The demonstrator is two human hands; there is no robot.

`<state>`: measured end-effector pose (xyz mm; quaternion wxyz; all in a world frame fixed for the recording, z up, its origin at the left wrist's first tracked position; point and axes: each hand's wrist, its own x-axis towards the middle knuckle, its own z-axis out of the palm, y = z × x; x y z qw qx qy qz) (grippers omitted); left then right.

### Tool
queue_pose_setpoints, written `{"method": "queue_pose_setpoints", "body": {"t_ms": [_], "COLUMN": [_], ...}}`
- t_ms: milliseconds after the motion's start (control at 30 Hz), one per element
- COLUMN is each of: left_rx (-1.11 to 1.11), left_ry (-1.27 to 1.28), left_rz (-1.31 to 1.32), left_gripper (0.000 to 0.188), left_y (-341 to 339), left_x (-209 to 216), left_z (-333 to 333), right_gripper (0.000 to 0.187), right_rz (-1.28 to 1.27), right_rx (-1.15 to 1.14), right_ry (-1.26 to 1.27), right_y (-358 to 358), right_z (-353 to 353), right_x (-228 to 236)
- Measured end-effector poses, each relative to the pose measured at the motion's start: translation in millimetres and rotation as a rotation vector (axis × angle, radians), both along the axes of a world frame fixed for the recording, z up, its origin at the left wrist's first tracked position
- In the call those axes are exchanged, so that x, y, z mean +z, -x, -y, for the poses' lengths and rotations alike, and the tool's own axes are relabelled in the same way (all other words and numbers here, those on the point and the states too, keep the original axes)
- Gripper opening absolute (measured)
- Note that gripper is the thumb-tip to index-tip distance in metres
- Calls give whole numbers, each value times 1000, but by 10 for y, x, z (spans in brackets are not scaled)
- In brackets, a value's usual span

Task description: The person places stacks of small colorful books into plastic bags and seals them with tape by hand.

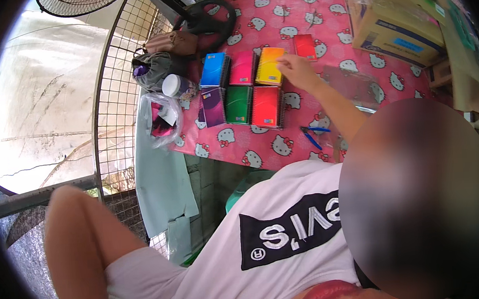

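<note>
My right hand (296, 70) reaches over the table from the right. Its bent fingers close at the right edge of a yellow spiral notebook (267, 64). This notebook ends the far row, beside a pink notebook (241, 67) and a blue notebook (214, 69). Nearer to me lie a purple notebook (213, 107), a green notebook (238, 105) and a red notebook (266, 105). A flat red booklet (305, 47) sits apart, just beyond my right hand. My left arm (76, 238) is bent at the left, with its hand out of sight.
Blue-handled pliers (315, 136) rest on the pink patterned tablecloth (281, 145). A white-lidded jar (178, 87), a grey drawstring bag (161, 69) and a plastic bag (162, 119) crowd the left edge. A black steering wheel (225, 28) and a cardboard box (395, 33) stand farther back.
</note>
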<state>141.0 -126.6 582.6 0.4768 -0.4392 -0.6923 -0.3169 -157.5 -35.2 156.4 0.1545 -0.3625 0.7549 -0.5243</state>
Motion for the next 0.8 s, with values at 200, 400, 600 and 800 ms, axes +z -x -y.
{"method": "queue_pose_setpoints", "body": {"t_ms": [200,400,600,800], "left_rx": [899,947,1171,761], "left_ry": [-308,-706,-468,-1176], "left_rz": [195,1382,1499,1705], "left_gripper": [19,39,53,32], "left_y": [963,1364,1503,1548], "left_x": [-1729,-4436,-4952,-4665], "left_z": [2063,2746,2950,2975], "right_gripper": [58,52,50,54], "right_rz": [11,-203,277,399], "right_rx": [-292,-317,-301,-252], "right_ry": [-642,-732,-110,-28], "right_y": [117,-55,-52,-246], "right_z": [1375,1629,1704,2112], "right_x": [-525,-355,-221,-183]}}
